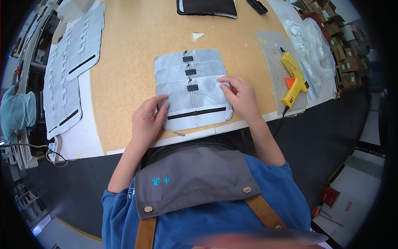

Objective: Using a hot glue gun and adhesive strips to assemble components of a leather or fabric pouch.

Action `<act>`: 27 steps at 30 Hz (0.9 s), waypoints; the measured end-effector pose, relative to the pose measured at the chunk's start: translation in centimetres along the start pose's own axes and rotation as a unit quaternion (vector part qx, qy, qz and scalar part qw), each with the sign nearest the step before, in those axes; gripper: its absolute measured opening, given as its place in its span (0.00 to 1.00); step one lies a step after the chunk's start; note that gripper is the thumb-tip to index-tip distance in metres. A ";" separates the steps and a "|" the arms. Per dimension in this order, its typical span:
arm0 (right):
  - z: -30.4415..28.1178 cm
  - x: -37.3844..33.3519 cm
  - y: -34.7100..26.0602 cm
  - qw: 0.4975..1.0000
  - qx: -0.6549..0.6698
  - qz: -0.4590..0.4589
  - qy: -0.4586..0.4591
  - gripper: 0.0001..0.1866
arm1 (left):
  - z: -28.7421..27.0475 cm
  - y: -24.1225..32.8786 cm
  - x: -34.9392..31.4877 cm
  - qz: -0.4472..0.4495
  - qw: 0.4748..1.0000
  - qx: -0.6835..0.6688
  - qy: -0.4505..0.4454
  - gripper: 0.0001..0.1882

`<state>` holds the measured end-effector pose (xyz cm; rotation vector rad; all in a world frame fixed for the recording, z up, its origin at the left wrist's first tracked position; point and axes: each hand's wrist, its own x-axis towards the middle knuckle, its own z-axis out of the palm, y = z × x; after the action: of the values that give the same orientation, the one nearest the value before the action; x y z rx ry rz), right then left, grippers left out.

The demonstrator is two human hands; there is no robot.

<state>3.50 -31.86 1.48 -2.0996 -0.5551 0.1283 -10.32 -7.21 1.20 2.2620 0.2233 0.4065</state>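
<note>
A stack of grey-white fabric panels (pixel 176 99) lies in front of me, overlapped in steps. Each visible layer carries a small black patch with thin wires in its middle, and the nearest one has a black strip along its lower edge. At the stack's left edge, my left hand (pixel 147 118) is closed, with the thumb and index finger on the top panel's rim. My right hand (pixel 240 97) pinches the same panel at its upper right corner, thumb and fingertips together. The fingers partly hide both edges.
A yellow glue gun (pixel 294 79) rests on a clear sheet at the right, its cord running off the near edge. Behind it are clear plastic bags (pixel 311 45). More fabric panels (pixel 74 62) lie at the left. A black pouch (pixel 207 7) is at the far side. A person (pixel 18 114) stands far left.
</note>
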 end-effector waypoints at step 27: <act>0.3 -0.6 1.4 0.991 -0.109 -0.077 0.010 0.08 | 2.5 -0.1 6.6 0.229 0.936 0.264 -0.050 0.09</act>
<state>3.34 -32.58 0.11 -2.2557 -0.7451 -0.0433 -3.25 -6.98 1.01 2.8607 -0.2948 0.5154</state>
